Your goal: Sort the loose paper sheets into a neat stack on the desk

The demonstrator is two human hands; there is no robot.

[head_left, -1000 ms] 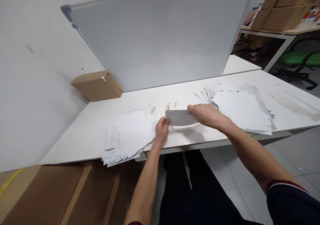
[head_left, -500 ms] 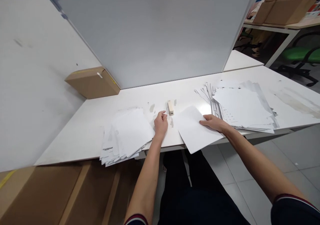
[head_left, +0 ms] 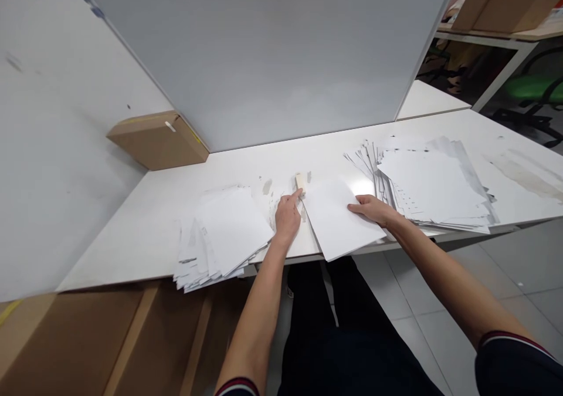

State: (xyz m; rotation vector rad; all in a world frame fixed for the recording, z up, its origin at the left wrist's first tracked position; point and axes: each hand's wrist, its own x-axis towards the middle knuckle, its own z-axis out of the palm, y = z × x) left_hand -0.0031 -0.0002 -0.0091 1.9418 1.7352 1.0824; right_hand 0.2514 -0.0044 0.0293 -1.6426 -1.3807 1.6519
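Note:
My right hand (head_left: 373,209) is closed on the right edge of some white sheets of paper (head_left: 341,223), thumb on top. The sheets reach over the desk's front edge, and their far left corner lies at the near end of a small cream stapler (head_left: 299,181). My left hand (head_left: 288,215) rests just left of the sheets. Its index finger is stretched out onto the stapler's near end, while the other fingers are loosely bent. Whether the paper's corner sits inside the stapler's jaw is hidden by the finger.
A loose stack of paper (head_left: 231,229) lies on the left, slightly over the desk edge. Another, thicker stack of paper (head_left: 435,185) spreads out on the right. A cardboard box (head_left: 158,141) stands against the wall, beside a large whiteboard (head_left: 264,61). Open cartons (head_left: 79,343) are below the desk.
The sheets have moved up and left, bringing their corner to the stapler. My left hand has shifted slightly right, and its index finger now reaches onto the stapler.

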